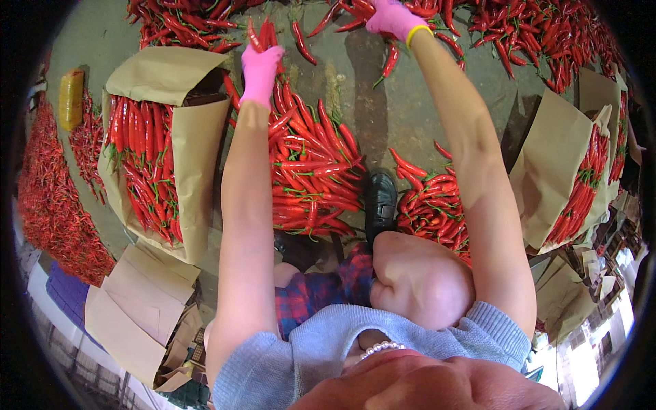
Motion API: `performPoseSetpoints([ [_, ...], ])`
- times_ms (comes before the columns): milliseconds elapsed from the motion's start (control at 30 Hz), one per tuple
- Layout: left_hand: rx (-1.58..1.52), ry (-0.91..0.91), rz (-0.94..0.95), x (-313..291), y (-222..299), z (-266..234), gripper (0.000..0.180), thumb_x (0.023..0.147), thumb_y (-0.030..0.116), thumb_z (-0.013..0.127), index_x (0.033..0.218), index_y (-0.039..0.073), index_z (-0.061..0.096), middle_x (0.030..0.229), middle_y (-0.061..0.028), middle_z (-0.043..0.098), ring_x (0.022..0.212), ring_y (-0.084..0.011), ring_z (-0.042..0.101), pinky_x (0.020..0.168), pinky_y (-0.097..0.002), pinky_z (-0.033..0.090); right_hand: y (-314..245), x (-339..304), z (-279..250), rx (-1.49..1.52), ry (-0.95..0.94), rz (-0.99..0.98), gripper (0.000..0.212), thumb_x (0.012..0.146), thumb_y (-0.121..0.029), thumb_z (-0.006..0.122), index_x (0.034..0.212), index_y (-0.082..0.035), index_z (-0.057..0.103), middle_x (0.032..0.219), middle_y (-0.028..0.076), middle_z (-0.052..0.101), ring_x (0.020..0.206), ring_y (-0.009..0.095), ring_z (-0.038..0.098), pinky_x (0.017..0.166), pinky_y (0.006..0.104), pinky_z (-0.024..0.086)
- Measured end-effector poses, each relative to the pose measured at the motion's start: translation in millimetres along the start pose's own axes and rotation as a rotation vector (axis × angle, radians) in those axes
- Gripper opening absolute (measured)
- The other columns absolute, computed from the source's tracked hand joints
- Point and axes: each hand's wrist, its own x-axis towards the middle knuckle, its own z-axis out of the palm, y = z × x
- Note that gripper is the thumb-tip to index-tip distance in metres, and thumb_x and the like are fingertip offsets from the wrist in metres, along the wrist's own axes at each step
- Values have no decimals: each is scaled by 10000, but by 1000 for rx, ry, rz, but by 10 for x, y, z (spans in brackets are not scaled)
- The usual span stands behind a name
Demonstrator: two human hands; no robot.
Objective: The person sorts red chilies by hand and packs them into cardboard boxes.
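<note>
Pink gloves cover both of my hands, and both arms reach to the far side. My left hand (261, 72) is closed around a few red chili peppers (258, 34), whose tips stick up past the fingers. Directly below it lies a pile of long red chili peppers (318, 174) with green stems. My right hand (395, 20), with a yellow cuff at the wrist, is at the top edge, its fingers closed on red chili peppers (357, 9) that point leftward. The top edge partly cuts off this hand. Loose peppers lie on the floor under and beside it.
An open paper bag packed with peppers (174, 184) stands at left; another filled paper bag (553, 171) leans at right. More peppers heap at far right (540, 34) and far left (51, 198). A smaller pepper pile (434, 208) lies beside my black shoe (380, 201). Flattened paper bags (140, 301) lie lower left.
</note>
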Motion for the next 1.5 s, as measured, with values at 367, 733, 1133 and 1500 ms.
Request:
performPoseSetpoints([
  [367,1359,-485,986,284,96,166,511,710,151,790,1179,187,591,1161,-69,588,1142,-269,580,947,-422,454,239,-1961,861,733,-88,157,637,694,-131,711,1309,-51,562,1039,86,688,910,202,645,816,372,534],
  [733,1228,-463,874,237,6,-279,442,791,234,746,1197,191,578,1083,-88,668,1016,-318,661,919,-403,514,265,-1785,872,-556,159,-525,525,810,-148,612,1326,-161,511,1103,48,600,1046,258,589,865,421,460],
  [1133,-887,-275,-448,-2039,-187,883,379,936,36,616,1312,31,563,1239,-97,644,1117,-234,632,944,-392,522,-180,-2001,555,904,-329,165,570,701,-86,708,1256,-7,606,942,26,678,837,130,612,758,288,520],
  [1500,-925,-272,-89,-268,339,1910,253,971,151,570,1220,117,591,1173,-35,660,1071,-182,623,907,-366,498,-512,214,-631,-472,-59,-389,533,759,-174,704,1270,-53,611,1248,166,638,1220,344,584,1021,420,488],
])
